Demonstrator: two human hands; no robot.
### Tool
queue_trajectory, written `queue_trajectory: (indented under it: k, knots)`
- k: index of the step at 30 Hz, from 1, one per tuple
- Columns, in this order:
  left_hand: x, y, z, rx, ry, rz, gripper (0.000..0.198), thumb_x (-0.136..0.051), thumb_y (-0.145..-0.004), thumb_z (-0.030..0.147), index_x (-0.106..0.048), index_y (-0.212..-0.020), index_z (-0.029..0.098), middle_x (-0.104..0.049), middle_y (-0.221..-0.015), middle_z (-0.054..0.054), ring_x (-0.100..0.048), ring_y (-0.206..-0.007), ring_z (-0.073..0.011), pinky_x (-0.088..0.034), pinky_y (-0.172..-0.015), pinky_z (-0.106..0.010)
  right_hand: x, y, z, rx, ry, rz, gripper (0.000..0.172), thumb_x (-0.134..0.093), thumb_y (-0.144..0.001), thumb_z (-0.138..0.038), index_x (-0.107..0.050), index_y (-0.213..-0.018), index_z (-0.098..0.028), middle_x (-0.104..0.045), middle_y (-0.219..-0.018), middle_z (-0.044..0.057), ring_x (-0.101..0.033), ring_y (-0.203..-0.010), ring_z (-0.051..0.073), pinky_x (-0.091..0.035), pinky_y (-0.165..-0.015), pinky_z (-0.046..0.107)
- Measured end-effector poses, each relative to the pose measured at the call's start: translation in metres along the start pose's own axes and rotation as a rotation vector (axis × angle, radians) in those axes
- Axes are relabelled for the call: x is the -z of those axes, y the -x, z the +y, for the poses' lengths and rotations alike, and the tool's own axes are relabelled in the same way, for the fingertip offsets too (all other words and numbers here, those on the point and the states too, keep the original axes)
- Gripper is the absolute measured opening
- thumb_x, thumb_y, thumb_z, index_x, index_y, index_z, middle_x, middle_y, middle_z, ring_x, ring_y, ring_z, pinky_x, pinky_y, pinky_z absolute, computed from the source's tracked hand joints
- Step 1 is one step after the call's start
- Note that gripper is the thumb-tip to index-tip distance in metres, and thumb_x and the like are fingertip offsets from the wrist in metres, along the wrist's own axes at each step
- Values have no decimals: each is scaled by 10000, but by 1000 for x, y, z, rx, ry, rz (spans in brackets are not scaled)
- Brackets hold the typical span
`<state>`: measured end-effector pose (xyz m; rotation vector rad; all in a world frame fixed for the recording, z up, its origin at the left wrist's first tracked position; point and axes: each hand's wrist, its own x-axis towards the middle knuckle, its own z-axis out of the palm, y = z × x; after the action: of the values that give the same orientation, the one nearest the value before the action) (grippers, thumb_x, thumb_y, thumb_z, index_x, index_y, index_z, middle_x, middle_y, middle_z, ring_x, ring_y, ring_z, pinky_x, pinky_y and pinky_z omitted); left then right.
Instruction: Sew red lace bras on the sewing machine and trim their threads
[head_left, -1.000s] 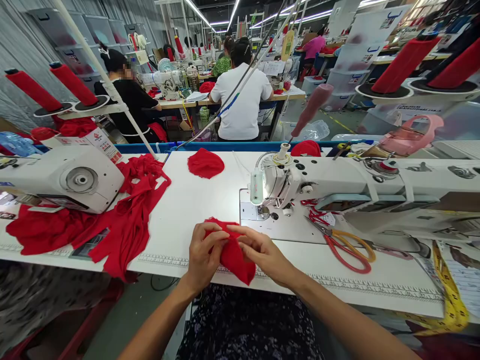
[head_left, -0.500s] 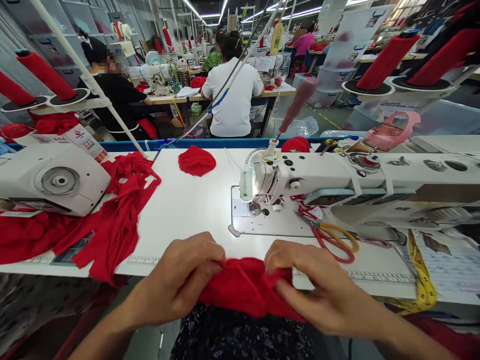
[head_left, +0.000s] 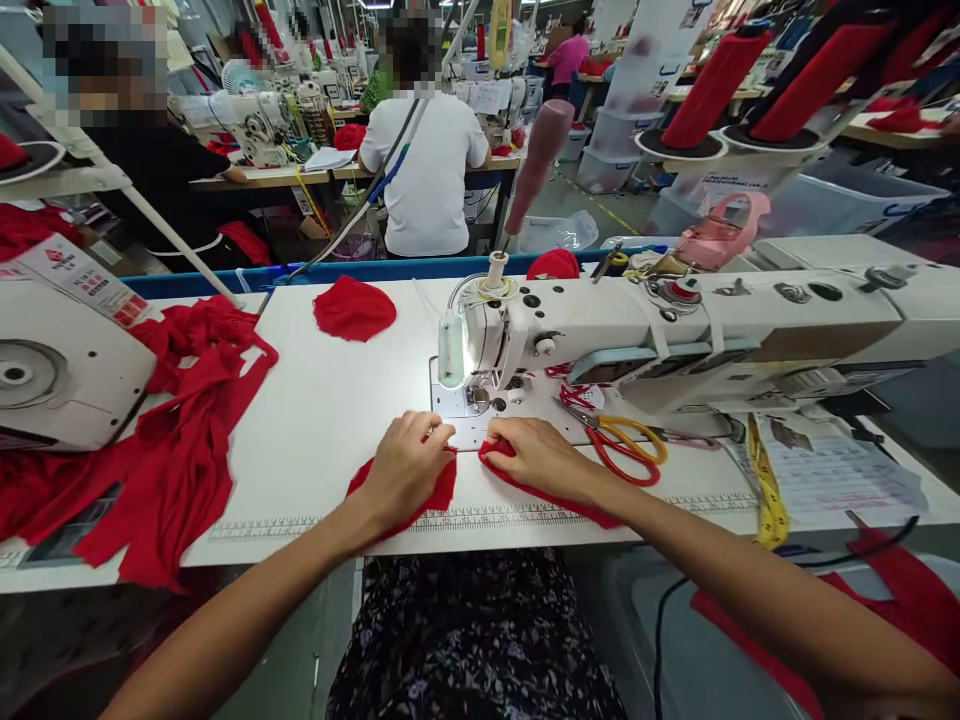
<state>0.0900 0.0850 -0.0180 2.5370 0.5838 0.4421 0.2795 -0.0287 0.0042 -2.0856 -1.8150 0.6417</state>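
A small red fabric piece [head_left: 439, 492] lies on the white table [head_left: 337, 400] just in front of the sewing machine [head_left: 600, 330]. My left hand [head_left: 409, 465] pinches its left part, fingers closed on the cloth. My right hand [head_left: 536, 455] presses and grips its right part, close to the needle plate [head_left: 465, 420]. Both hands sit right before the machine's head, under its lit lamp.
Scissors with red and yellow handles [head_left: 622, 445] lie right of my right hand. A heap of red fabric strips [head_left: 180, 420] and another machine [head_left: 52, 365] are at the left. A round red piece [head_left: 354, 308] lies farther back. A yellow tape measure [head_left: 765, 485] hangs right. Other people work behind.
My hands have carried the red piece from the table's front edge forward to the needle plate and laid it flat. The view has shifted to the right and downward.
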Motion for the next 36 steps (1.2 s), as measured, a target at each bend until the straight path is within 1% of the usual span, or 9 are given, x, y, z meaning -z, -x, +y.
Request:
queue_trajectory:
  k: [2, 8, 15, 17, 21, 24, 26, 31, 36]
  knots:
    - [-2, 9, 18, 112, 237, 59, 152, -521, -952, 317, -606, -994, 198, -639, -965, -70, -573, -880, -220, -467, -806, -377, -2, 5, -11, 16, 24, 49, 103, -550, -874, -180, -493, -791, -202, -587, -762, 14, -487, -694, 158, -265, -592, 277]
    - [-22, 25, 57, 407, 1229, -46, 253, -638, -891, 379, -581, -1055, 195, -675, -949, -49, -636, -906, -187, -511, -840, -321, 1, 31, -31, 167, -4, 167, 77, -455, -926, -168, -484, -879, -222, -566, -861, 19, -486, -685, 147, -340, -583, 272]
    - [-32, 59, 74, 489, 1296, -11, 223, -582, -930, 423, -594, -951, 201, -607, -830, -11, -562, -758, -131, -469, -702, -239, 53, 58, -19, 108, -523, -328, 195, -494, -977, -363, -553, -857, -221, -542, -710, -28, -473, -611, 114, -394, -538, 233]
    - [-43, 65, 77, 495, 1232, 39, 212, -544, -956, 422, -569, -1007, 217, -605, -839, -8, -565, -736, -129, -474, -671, -238, 50, 51, -15, 121, -472, -275, 193, -447, -1001, -362, -543, -901, -228, -549, -724, -27, -480, -621, 121, -392, -548, 241]
    - [-65, 71, 75, 470, 788, 155, 309, -511, -981, 336, -471, -1280, 270, -649, -1070, -62, -655, -811, -169, -553, -712, -305, 14, 29, -7, 157, 49, 82, 112, -476, -979, -227, -560, -906, -216, -633, -876, 39, -568, -790, 186, -426, -687, 309]
    - [-61, 76, 65, 247, 337, 312, 385, -526, -965, 213, -468, -1341, 271, -652, -1137, -97, -676, -900, -211, -586, -786, -366, -22, 25, -4, 161, 311, 296, 115, -487, -951, -154, -595, -954, -193, -646, -1006, 107, -576, -905, 244, -459, -772, 373]
    - [-48, 75, 51, 44, 100, 385, 396, -512, -946, 114, -514, -1318, 247, -661, -1132, -103, -658, -1008, -229, -574, -893, -390, -43, 30, -2, 204, 280, 357, 171, -447, -964, -132, -605, -994, -187, -647, -1034, 112, -576, -928, 243, -488, -800, 383]
    - [-28, 54, 0, -274, -258, 182, 366, -411, -963, 54, -555, -1290, 133, -635, -1288, -139, -566, -1248, -280, -424, -1124, -536, -68, 47, 11, 309, 100, 402, 230, -448, -981, -152, -614, -1136, -192, -651, -1180, 103, -584, -1090, 246, -513, -962, 449]
    - [-42, 46, -9, -199, -299, 92, 353, -457, -988, 163, -534, -1326, 96, -581, -1367, -173, -517, -1300, -304, -467, -1086, -521, -67, 51, 19, 288, 55, 352, 380, -521, -967, -227, -525, -1346, -198, -598, -1328, 115, -543, -1229, 266, -467, -1068, 516]
